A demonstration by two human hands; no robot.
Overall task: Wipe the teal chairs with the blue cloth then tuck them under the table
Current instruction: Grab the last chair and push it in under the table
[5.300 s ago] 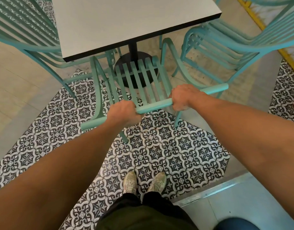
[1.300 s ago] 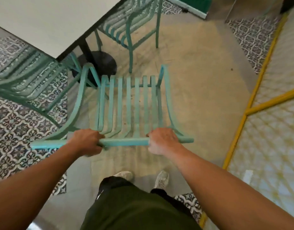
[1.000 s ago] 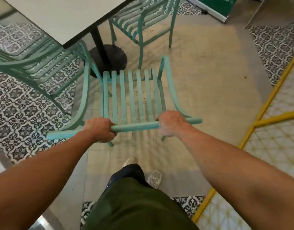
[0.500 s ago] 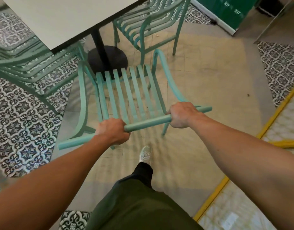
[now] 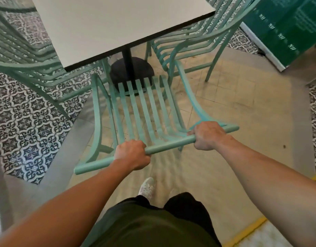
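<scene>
A teal slatted chair [image 5: 144,111] stands in front of me, its seat pointing at the black pedestal foot of the white table [image 5: 118,24]. My left hand [image 5: 131,154] grips the chair's top back rail left of centre. My right hand [image 5: 207,135] grips the same rail near its right end. The front edge of the seat lies close to the table's near corner. No blue cloth is in view.
Another teal chair [image 5: 192,43] sits at the table's right side and one more [image 5: 23,56] at its left. The round black table base [image 5: 132,72] is just beyond the seat. A green board [image 5: 285,27] leans at the upper right. My feet are below the rail.
The chair in both hands has travelled forward and turned toward the table, its seat now reaching the pedestal base. Both hands keep their grip on the rail. I have stepped closer.
</scene>
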